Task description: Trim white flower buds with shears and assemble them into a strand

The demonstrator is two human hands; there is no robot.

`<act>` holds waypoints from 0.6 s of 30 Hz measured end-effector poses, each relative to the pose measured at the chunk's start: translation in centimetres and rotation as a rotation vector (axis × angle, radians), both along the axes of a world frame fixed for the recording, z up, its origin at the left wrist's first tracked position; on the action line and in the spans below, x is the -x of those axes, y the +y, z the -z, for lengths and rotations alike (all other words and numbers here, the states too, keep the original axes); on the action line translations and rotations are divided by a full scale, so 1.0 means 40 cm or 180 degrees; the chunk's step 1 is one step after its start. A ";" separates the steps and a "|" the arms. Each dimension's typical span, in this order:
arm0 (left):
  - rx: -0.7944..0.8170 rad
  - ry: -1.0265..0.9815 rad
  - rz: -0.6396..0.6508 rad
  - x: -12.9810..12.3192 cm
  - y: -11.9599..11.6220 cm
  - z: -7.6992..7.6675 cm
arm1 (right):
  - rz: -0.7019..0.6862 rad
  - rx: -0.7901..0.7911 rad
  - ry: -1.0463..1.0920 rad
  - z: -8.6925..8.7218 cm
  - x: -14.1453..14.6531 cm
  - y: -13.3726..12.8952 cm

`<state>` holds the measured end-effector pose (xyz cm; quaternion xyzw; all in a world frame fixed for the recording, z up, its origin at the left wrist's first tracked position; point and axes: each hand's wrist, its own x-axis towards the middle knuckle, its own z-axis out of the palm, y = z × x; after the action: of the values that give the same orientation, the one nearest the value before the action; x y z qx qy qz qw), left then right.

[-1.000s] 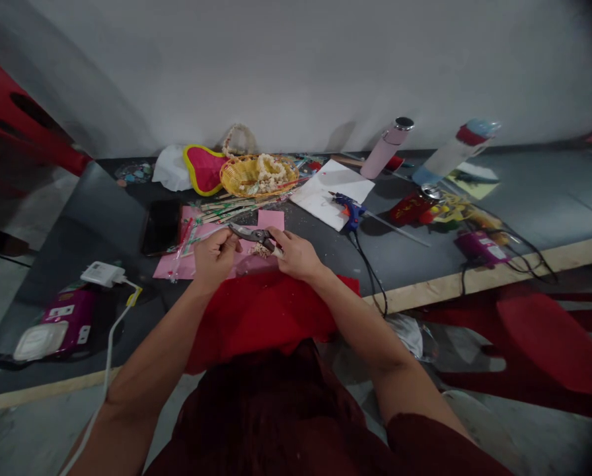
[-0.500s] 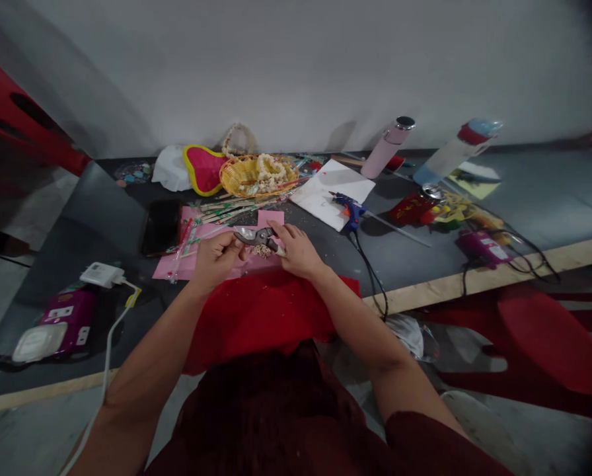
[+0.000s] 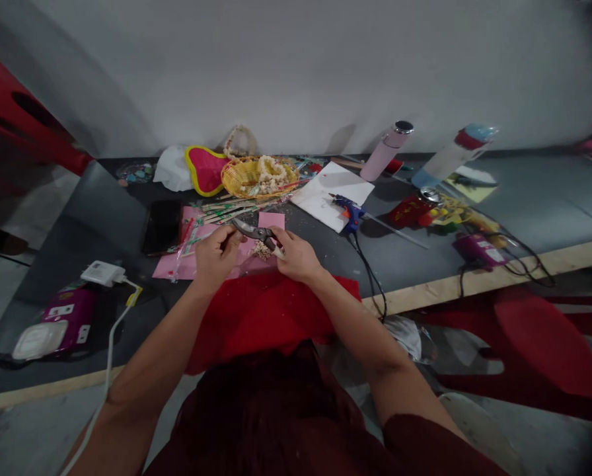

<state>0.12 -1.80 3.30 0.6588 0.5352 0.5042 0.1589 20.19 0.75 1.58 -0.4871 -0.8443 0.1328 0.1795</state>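
My right hand is wrapped round the handles of pruning shears, whose dark blades point left. At the blade tip, my left hand is closed in a pinch; what its fingers hold is too small to make out. Under the shears lies a small heap of pale cut bits on pink paper. Thin sticks with green marks lie just behind. A yellow wicker basket holds a pale beaded piece.
A blue glue gun rests by white paper. To the right stand a pink flask, a red can and a bottle. A phone, a white charger and a purple box lie left. Red cloth covers my lap.
The shears' blades have turned, and their curved tip now sits higher by my left fingers. My right hand has dropped slightly, and my left hand has shifted a little.
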 end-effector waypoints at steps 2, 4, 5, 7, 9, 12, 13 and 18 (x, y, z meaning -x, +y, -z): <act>-0.0080 -0.0027 -0.0055 0.000 -0.001 0.004 | -0.0018 -0.0020 0.0018 0.002 0.000 0.004; -0.0051 0.0039 -0.0038 0.001 -0.002 0.005 | -0.0054 -0.0036 -0.0064 0.004 -0.003 0.010; -0.0008 0.0085 -0.0013 0.002 -0.004 0.005 | -0.0066 -0.0048 -0.0118 0.005 -0.005 0.013; 0.0073 0.0135 0.0038 0.003 -0.006 0.005 | -0.0081 -0.0075 -0.0184 0.007 -0.010 0.020; 0.0101 0.0129 0.0081 0.003 -0.006 0.004 | -0.0089 -0.0108 -0.0181 0.008 -0.014 0.023; 0.0102 0.0075 0.0105 0.002 -0.004 0.005 | -0.0096 -0.0099 -0.0161 0.006 -0.014 0.020; 0.0108 0.0053 0.0100 0.002 -0.003 0.005 | -0.0089 -0.0077 -0.0163 0.005 -0.013 0.017; 0.0140 -0.0008 0.0061 0.005 0.002 0.006 | -0.0007 -0.0052 -0.0197 0.001 -0.008 0.004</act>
<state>-0.07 -1.73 3.07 0.6597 0.5396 0.4916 0.1788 20.51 0.92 1.52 -0.4885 -0.8511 0.1111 0.1571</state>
